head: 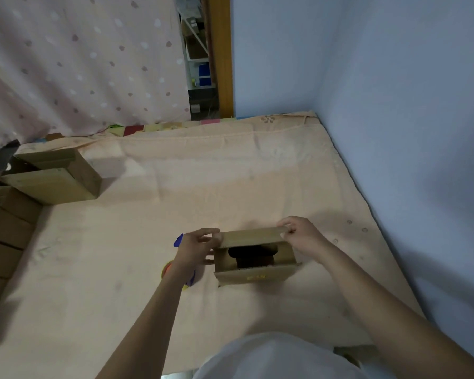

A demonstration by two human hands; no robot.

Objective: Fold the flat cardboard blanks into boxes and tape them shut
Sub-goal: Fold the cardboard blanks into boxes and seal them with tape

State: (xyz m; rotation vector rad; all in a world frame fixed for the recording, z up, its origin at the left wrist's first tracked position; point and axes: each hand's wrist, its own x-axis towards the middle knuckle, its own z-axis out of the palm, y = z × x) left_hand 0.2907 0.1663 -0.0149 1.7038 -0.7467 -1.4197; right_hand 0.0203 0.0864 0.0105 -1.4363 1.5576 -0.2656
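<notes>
A small brown cardboard box (253, 276) stands on the peach sheet, its top partly open with a dark gap showing inside. The far top flap (253, 236) is bent over the opening. My left hand (196, 248) pinches the flap's left end, fingers on top and thumb below. My right hand (301, 236) pinches the flap's right end. A tape dispenser (178, 240) with a blue part and an orange-yellow roll lies on the sheet under my left wrist, mostly hidden.
The peach bed sheet (175, 201) covers the work surface. A stack of cardboard boxes (52, 179) sits at the left edge, with more boxes (0, 242) below it. A blue wall (408, 132) bounds the right side, a dotted curtain (80, 64) the back.
</notes>
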